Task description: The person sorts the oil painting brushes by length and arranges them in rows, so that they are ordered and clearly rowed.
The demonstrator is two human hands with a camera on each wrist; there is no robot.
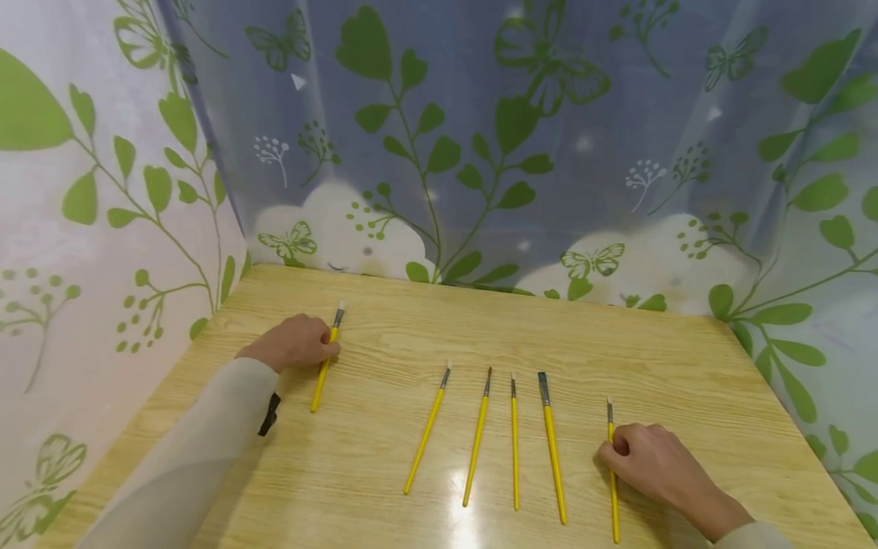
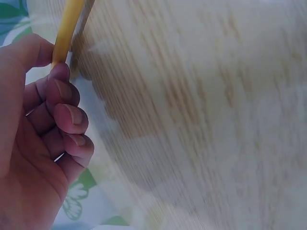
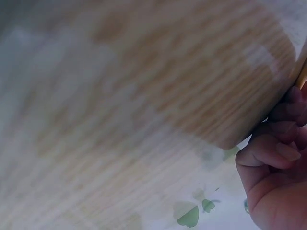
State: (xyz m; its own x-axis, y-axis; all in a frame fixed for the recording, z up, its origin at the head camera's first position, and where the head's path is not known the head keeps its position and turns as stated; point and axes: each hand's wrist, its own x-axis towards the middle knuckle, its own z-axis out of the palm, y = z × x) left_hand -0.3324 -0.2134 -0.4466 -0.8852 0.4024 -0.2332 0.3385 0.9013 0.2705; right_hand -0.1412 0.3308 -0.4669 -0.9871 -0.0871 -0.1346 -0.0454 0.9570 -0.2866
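At the left of the table, my left hand (image 1: 295, 341) pinches a yellow-handled paintbrush (image 1: 320, 381) with pale bristles pointing away from me. The left wrist view shows thumb and forefinger on its yellow handle (image 2: 68, 33), the other fingers curled. Over on the right, my right hand (image 1: 655, 461) pinches another yellow paintbrush (image 1: 613, 503), slim and pale-tipped. In the right wrist view only a sliver of its handle (image 3: 302, 76) shows beside the curled fingers. Both brushes lie along or very close to the tabletop; whether they touch it I cannot tell.
Between the hands, several yellow paintbrushes lie apart in a row on the wooden table (image 1: 384, 335), among them a pale-tipped one (image 1: 427, 438), a brown-tipped one (image 1: 476, 450) and a wide dark flat one (image 1: 552, 442). Leaf-patterned curtains (image 1: 473, 152) border the back and sides.
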